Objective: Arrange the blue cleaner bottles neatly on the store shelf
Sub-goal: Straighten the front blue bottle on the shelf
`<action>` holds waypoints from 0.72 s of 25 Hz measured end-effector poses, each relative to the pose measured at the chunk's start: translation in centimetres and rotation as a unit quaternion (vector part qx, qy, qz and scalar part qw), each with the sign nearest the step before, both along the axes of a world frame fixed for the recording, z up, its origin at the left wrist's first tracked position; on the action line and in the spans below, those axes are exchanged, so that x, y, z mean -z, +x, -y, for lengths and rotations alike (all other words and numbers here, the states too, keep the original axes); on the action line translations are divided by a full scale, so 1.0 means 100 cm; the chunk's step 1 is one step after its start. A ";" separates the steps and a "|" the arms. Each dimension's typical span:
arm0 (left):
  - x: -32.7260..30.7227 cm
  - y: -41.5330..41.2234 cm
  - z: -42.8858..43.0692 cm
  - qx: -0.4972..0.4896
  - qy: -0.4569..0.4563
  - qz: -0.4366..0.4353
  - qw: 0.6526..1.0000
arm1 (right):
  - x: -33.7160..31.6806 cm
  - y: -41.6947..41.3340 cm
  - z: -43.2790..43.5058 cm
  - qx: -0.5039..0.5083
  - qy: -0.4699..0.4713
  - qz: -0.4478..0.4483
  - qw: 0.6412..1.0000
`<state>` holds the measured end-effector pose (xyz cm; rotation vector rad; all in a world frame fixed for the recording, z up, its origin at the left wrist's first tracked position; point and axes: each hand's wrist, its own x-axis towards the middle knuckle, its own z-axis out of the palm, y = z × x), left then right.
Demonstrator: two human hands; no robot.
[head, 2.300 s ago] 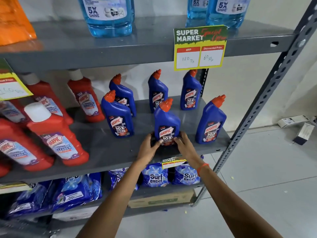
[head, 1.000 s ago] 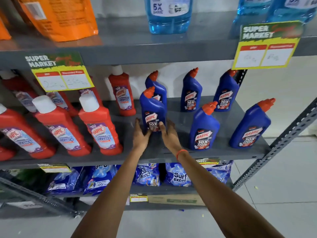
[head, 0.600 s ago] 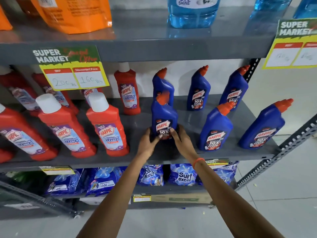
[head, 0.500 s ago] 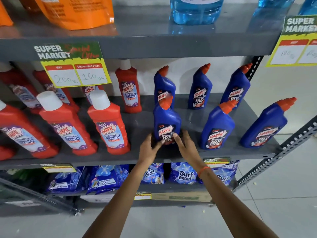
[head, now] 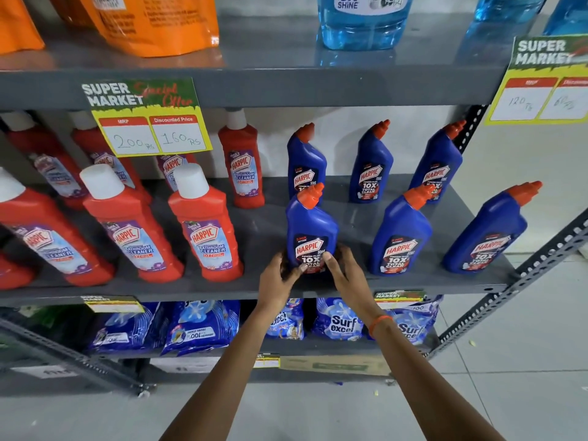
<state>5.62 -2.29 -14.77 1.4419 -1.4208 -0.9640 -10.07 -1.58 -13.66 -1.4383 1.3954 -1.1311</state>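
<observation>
Both forearms reach up from the bottom edge toward the middle shelf (head: pixel 254 286). The left hand (head: pixel 276 281) and the right hand (head: pixel 345 275) hold one blue cleaner bottle (head: pixel 310 229) at its base, one hand on each side, the fingers curled around the lower part and the thumbs pressed on the front label. An orange band (head: pixel 380 323) sits on the right wrist. The held bottle stands upright at the front of the shelf, label to the camera. To its right stand two other blue bottles in the front row (head: pixel 402 233), well apart from each other. Just left of it stand red bathroom cleaner bottles (head: pixel 205 227) with white caps. Behind, near the wall, three more blue bottles make a back row (head: pixel 370 167). Below the shelf lie blue detergent packs (head: pixel 339 323). On the edge of the shelf above hangs a price tag (head: pixel 149 119) with 200 and 160 written on it
</observation>
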 end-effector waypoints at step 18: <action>-0.022 -0.021 -0.018 -0.021 0.113 0.152 0.982 | -0.017 -0.009 -0.011 -0.001 0.081 -0.124 0.989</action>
